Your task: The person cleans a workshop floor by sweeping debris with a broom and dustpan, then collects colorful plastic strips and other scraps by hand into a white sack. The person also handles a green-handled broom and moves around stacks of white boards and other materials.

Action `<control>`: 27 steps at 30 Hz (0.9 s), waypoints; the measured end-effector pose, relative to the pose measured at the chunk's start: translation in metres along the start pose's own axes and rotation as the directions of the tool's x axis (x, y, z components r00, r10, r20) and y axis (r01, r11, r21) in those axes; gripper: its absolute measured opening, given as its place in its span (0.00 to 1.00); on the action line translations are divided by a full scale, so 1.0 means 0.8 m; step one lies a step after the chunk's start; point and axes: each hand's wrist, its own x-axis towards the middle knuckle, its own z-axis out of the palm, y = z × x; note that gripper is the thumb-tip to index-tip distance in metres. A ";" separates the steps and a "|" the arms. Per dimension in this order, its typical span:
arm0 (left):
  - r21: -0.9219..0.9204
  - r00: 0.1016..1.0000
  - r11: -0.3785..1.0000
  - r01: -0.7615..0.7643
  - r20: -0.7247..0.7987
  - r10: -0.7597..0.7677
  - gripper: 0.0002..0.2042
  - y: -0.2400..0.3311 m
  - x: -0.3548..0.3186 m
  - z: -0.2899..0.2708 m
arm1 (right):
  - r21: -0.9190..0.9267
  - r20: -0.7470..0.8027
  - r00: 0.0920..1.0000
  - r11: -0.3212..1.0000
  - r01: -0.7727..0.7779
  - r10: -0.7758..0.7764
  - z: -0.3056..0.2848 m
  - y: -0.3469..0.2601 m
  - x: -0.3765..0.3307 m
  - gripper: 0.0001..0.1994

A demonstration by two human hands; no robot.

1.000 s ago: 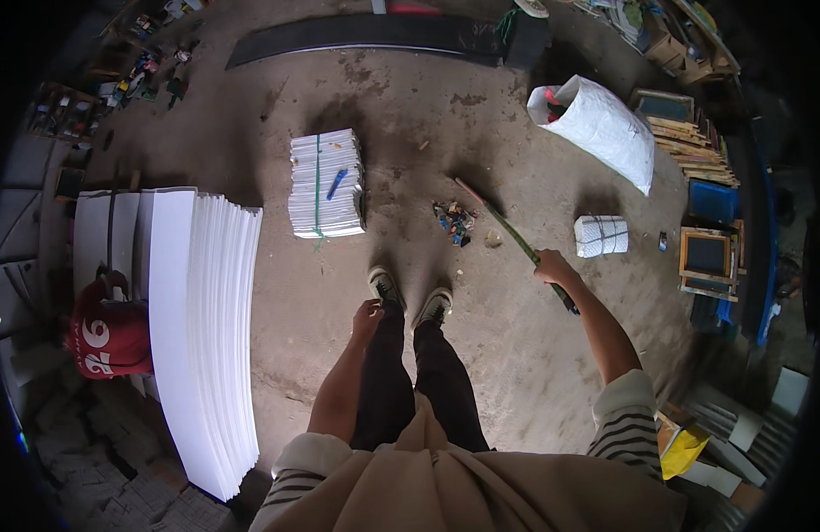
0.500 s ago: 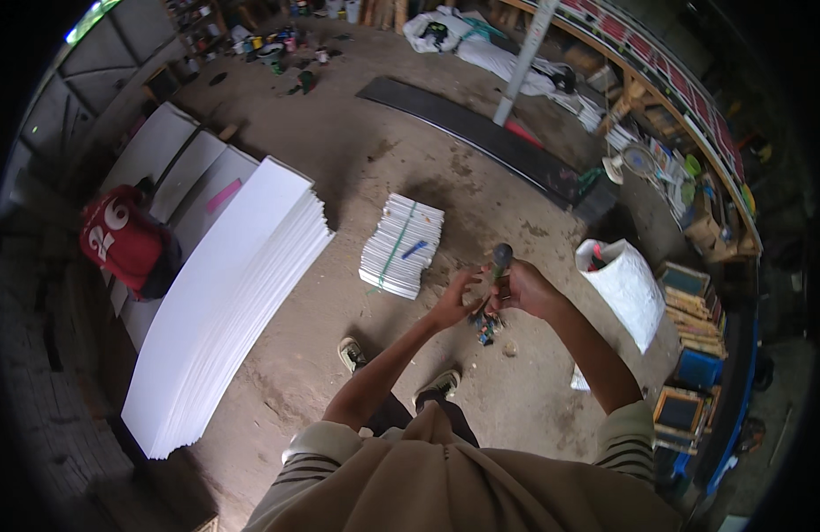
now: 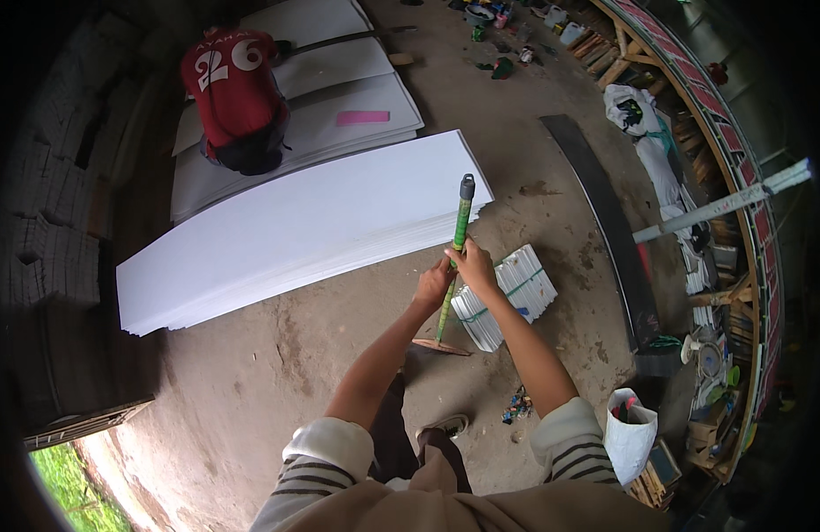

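Observation:
A long-handled broom (image 3: pixel 461 222) with a green and yellow handle and a grey end cap stands nearly upright in front of me. Its wide orange-brown head (image 3: pixel 441 347) is low, close to the concrete floor. My right hand (image 3: pixel 475 266) is closed round the handle's upper part. Just below and to the left, my left hand (image 3: pixel 434 284) also grips it. Behind my right forearm lies a bundle of white strips (image 3: pixel 530 279) tied with green cord. A small pile of colourful scraps (image 3: pixel 518 406) sits on the floor by my right elbow.
A long stack of white sheets (image 3: pixel 295 239) lies ahead to the left. Beyond it a person in a red shirt (image 3: pixel 233 84) crouches over more sheets (image 3: pixel 366 97). A dark board (image 3: pixel 605 230) and a white sack (image 3: pixel 629 434) are on the right.
My view has swung left. The broom's handle now points up and away, its head showing below. My left hand, earlier loosely open beside the handle, has closed on it; my right still grips.

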 end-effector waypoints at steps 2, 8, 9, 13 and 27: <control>0.029 0.998 0.999 0.016 0.058 -0.017 0.15 -0.042 0.036 -0.012 | 0.063 -0.006 0.998 0.996 0.062 -0.062 0.035 0.014 0.050 0.18; -0.039 0.995 0.994 0.102 0.000 -0.102 0.12 -0.155 0.087 -0.010 | 0.134 -0.036 0.978 0.969 0.208 -0.205 0.153 0.053 0.150 0.17; -0.138 0.987 0.978 0.159 -0.004 -0.161 0.11 -0.154 0.100 -0.010 | 0.153 -0.024 0.987 0.975 0.162 -0.160 0.165 0.061 0.164 0.17; -0.239 0.965 0.958 0.160 -0.168 -0.203 0.12 -0.180 0.152 -0.002 | 0.192 -0.090 0.991 0.975 0.115 -0.099 0.200 0.075 0.211 0.15; 0.048 0.926 0.994 0.098 -0.370 -0.073 0.18 -0.035 0.017 0.092 | 0.418 -0.175 0.964 0.902 -0.113 0.202 0.062 0.261 -0.057 0.20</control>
